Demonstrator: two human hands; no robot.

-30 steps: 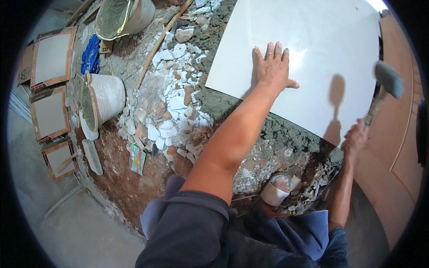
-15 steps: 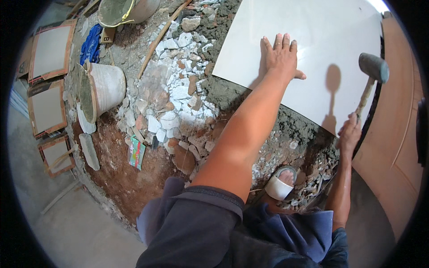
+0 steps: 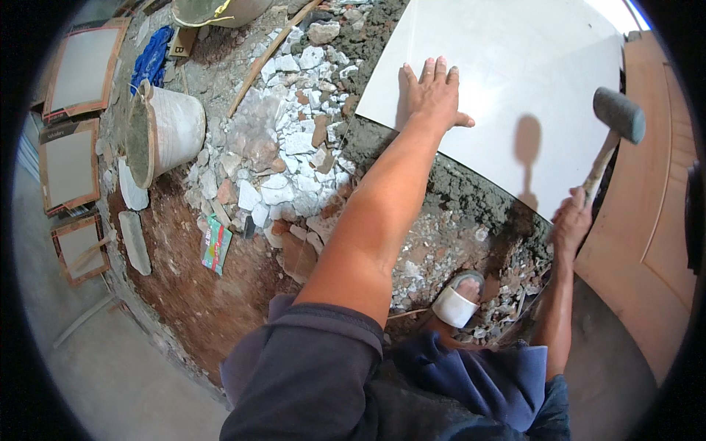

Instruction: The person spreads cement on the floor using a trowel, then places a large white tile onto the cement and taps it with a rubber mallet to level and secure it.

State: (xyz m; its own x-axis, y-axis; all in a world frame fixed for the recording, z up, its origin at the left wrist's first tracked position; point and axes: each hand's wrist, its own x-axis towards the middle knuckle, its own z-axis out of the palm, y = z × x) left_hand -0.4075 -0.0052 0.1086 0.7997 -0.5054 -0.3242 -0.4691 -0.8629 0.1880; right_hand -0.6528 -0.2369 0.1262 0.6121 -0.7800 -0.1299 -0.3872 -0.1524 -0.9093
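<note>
Tile (image 3: 507,81) already lies on the grey mortar bed (image 3: 471,195); my left hand (image 3: 434,95) presses it flat, fingers spread. My right hand (image 3: 572,220) grips the raised rubber mallet (image 3: 618,114); tapping down seems left.

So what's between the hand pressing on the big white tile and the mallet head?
In the head view, only bare white tile lies between the left hand and the raised mallet head, crossed by the mallet's shadow.
</note>
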